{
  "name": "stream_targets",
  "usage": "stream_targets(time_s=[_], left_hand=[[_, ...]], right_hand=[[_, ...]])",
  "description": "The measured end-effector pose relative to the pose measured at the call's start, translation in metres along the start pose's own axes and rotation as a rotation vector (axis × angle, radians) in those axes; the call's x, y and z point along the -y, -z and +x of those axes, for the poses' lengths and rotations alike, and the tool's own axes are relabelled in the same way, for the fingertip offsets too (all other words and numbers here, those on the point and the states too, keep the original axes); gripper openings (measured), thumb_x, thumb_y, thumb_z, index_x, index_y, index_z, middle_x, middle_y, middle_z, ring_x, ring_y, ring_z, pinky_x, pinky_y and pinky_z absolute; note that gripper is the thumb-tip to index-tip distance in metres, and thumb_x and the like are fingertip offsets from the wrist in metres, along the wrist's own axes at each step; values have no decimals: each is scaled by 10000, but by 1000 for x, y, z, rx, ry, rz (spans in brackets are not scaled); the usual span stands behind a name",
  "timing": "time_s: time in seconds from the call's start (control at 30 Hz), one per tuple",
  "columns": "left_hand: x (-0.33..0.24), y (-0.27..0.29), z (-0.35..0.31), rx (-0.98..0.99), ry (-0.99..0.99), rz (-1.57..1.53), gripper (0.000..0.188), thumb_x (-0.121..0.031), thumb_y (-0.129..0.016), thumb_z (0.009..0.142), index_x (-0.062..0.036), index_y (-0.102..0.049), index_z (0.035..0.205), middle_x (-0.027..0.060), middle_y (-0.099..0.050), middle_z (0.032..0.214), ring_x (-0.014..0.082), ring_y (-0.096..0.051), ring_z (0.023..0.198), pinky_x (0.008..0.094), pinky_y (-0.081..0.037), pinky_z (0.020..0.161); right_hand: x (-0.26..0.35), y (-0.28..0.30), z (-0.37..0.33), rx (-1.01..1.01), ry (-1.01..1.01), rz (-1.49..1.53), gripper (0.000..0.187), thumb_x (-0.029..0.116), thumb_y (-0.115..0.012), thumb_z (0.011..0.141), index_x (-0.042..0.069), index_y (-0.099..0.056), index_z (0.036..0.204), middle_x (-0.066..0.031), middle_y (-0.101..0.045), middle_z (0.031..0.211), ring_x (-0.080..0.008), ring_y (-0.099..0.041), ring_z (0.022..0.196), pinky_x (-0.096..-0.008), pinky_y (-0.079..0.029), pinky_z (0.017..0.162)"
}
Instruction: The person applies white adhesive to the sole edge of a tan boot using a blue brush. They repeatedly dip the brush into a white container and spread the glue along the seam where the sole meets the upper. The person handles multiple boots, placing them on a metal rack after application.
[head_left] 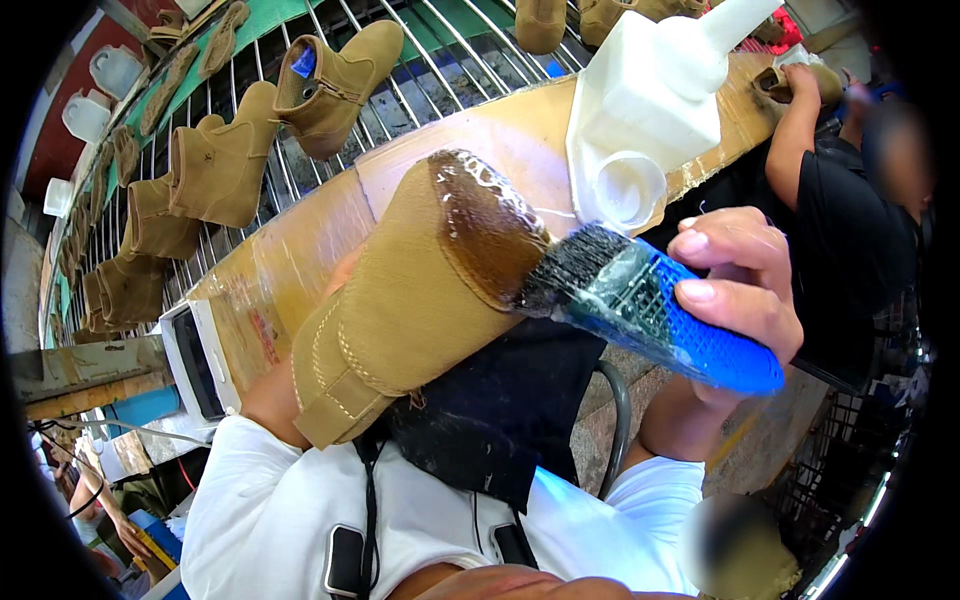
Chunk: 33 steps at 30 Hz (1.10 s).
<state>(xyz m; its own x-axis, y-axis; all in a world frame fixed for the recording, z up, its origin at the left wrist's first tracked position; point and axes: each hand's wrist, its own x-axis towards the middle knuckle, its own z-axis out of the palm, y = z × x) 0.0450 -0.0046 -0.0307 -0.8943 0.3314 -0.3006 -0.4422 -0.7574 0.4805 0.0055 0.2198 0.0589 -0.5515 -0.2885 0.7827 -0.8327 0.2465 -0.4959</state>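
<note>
A tan suede boot [390, 280] is held up in front of me, tilted, its stitched heel tab toward my chest. Its far end is dark brown and wet-looking, with white streaks of liquid along the edge. Mostly hidden behind the boot, my left hand [345, 270] supports it; only a little skin shows. My right hand [745, 280] grips a brush [700, 330] with a blue textured handle and black bristles. The bristles touch the brown end, and whitish paste coats their base. Just beyond the brush stands a white plastic container [645, 90] with a round, cup-like opening [628, 188].
Cardboard [320, 230] covers the bench ahead. Behind it, several tan boots [225, 160] stand on a metal-bar rack [440, 70]. A white-framed box [200, 350] sits at the left. On the far right, another person's hand [800, 82] holds a boot. Translucent jugs [115, 70] are upper left.
</note>
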Motion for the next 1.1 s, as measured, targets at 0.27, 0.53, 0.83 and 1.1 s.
stream_targets(time_s=[0.27, 0.53, 0.83, 1.1], left_hand=[[13, 22, -6, -32, -129, 194, 411, -303, -453, 939, -26, -497, 1239, 140, -597, 1146, 255, -612, 991, 381, -494, 877], [0, 49, -9, -141, -230, 294, 399, -296, -475, 933, -25, -513, 1223, 136, -610, 1124, 246, -623, 968, 370, -506, 857], [-106, 43, 47, -126, 84, 244, 430, -338, -534, 893, -27, -535, 1189, 119, -630, 1072, 217, -635, 913, 347, -524, 793], [-230, -28, 244, -95, 168, 1728, 542, -416, -688, 742, 30, -613, 1039, 128, -653, 925, 156, -642, 762, 287, -512, 665]], right_hand=[[-17, -13, 4, -7, 53, 194, 192, 167, -686, 683, 69, -704, 847, -103, -635, 853, -211, -606, 766, -296, -466, 696], [-46, -4, -35, 14, -275, 276, 240, 129, -688, 750, -21, -658, 935, -154, -627, 967, -238, -600, 903, -323, -458, 822], [-80, 42, -100, -745, -848, 840, 218, 162, -547, 898, 6, -590, 1044, -119, -627, 994, -205, -586, 852, -332, -467, 779], [-98, 59, -108, -756, -856, 785, 248, 157, -569, 866, -9, -542, 1048, -108, -581, 1011, -182, -541, 853, -305, -415, 682]])
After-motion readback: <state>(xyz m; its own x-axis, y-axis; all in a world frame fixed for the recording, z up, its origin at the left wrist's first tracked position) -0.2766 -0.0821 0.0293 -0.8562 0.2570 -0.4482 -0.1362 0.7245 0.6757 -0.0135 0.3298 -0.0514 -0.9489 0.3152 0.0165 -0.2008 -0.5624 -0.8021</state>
